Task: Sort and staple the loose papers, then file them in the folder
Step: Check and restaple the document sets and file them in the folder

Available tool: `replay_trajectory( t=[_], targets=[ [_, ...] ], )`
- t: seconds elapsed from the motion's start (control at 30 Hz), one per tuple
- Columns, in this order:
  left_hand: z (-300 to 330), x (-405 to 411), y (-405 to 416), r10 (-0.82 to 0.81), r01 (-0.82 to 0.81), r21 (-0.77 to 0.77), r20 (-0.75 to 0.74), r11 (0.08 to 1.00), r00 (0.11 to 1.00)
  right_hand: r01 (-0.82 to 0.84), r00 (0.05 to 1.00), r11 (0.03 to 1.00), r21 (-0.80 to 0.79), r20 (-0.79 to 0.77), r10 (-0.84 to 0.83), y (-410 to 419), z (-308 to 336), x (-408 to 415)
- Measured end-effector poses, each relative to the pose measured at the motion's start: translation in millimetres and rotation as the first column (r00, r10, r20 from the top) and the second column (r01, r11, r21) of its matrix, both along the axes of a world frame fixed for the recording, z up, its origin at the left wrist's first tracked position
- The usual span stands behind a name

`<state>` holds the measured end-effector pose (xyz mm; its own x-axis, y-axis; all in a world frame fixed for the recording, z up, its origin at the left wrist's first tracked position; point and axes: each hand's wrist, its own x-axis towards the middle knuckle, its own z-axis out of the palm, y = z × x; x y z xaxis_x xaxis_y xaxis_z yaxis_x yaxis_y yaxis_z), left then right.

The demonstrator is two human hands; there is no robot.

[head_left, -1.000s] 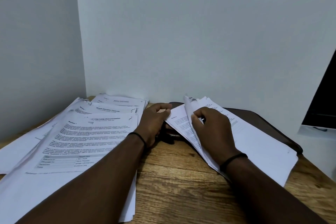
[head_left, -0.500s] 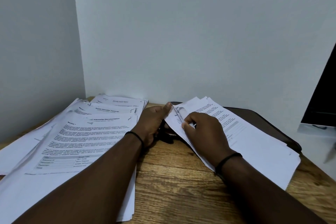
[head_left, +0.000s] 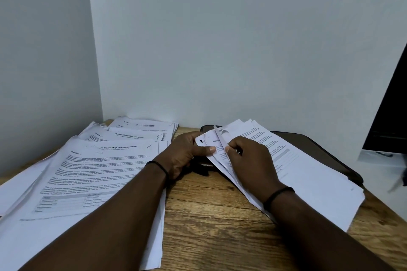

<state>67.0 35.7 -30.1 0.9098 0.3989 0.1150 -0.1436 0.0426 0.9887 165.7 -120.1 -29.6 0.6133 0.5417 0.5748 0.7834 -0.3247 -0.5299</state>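
Note:
A loose stack of printed papers (head_left: pixel 308 174) lies at the right, partly on a dark brown folder (head_left: pixel 315 145). My left hand (head_left: pixel 187 154) pinches the stack's upper left corner between thumb and fingers. My right hand (head_left: pixel 248 160) rests on the stack and grips the lifted corner of its top sheets. A dark object (head_left: pixel 202 166), perhaps the stapler, lies under my left hand and is mostly hidden. At the left, several overlapping piles of printed documents (head_left: pixel 99 174) cover the table.
The wooden table (head_left: pixel 209 226) sits in a corner between two pale walls. A dark panel (head_left: pixel 394 116) stands at the far right above a white surface. Bare wood shows between my forearms.
My right hand has slid left and lowered the curled-up sheets toward the stack's corner. My left hand's thumb has moved onto that corner and now pinches it.

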Motion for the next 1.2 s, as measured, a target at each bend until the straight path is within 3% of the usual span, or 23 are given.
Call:
replay_trajectory(
  t=[1.2],
  targets=[
    [-12.8, 10.5, 16.7, -0.003, 0.003, 0.087, 0.008, 0.996, 1.000, -0.018, 1.000, 0.999, 0.028, -0.021, 0.019, -1.6, -0.4, 3.1]
  ],
)
